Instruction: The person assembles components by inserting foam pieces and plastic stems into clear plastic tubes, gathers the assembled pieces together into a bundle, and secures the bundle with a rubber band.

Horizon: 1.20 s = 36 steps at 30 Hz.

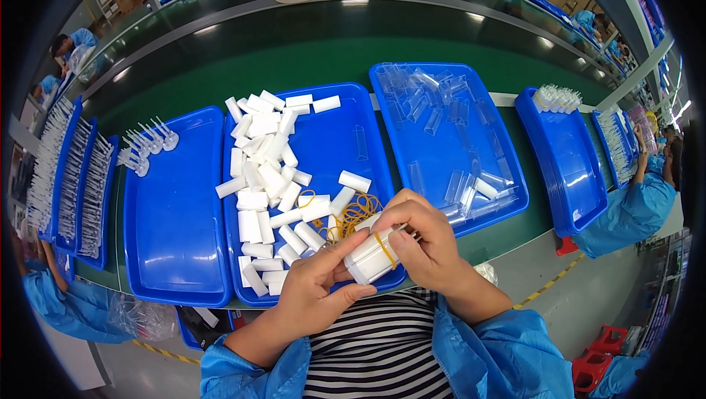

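– What do your hands have?
– Your left hand [320, 281] cups a bundle of small white plastic blocks [370, 258]; your right hand [419, 233] pinches the yellow rubber band [383, 248] wrapped around it.
– And nearby?
– Loose yellow rubber bands [354, 211] and white plastic blocks [266, 178] lie just beyond your fingers in the middle blue plastic tray [331, 141].

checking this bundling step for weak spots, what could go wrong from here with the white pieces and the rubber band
The yellow rubber band sits only around part of the white bundle, so it could slip or snap off. The left hand and right hand hold the bundle over the near edge of the middle blue tray; a loose piece could drop to the floor. Spare rubber bands tangle among the loose white pieces.
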Each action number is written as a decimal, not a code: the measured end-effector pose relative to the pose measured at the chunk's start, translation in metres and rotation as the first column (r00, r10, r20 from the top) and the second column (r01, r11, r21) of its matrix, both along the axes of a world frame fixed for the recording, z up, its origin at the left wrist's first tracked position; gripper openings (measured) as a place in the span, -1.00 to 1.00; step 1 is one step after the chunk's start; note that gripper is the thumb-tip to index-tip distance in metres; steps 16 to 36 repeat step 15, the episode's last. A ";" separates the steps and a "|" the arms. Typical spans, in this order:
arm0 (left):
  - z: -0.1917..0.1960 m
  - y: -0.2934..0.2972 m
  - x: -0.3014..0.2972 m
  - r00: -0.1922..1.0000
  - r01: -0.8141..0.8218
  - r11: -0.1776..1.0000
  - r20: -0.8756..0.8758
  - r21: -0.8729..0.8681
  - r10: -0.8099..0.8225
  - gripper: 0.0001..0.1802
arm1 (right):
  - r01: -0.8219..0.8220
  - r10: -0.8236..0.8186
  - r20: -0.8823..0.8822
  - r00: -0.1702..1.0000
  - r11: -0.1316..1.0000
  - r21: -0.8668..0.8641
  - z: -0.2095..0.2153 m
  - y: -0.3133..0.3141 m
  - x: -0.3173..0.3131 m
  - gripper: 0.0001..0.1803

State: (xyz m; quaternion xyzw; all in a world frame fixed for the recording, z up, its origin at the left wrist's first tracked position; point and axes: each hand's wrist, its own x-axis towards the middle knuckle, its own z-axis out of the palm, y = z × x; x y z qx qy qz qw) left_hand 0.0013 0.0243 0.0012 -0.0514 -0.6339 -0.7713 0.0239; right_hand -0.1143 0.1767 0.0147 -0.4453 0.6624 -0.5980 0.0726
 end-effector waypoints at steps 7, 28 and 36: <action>-0.003 0.004 0.000 0.991 0.002 0.999 0.131 0.053 -0.009 -0.33 | 0.129 -0.129 0.000 0.992 0.992 0.011 -0.012 -0.003 0.010 -0.86; -0.006 0.015 -0.016 0.991 0.129 0.982 0.012 0.141 -0.132 -0.29 | 0.150 -0.152 -0.039 0.988 0.987 -0.054 -0.008 0.018 0.006 -0.85; -0.006 0.015 -0.016 0.991 0.129 0.982 0.012 0.141 -0.132 -0.29 | 0.150 -0.152 -0.039 0.988 0.987 -0.054 -0.008 0.018 0.006 -0.85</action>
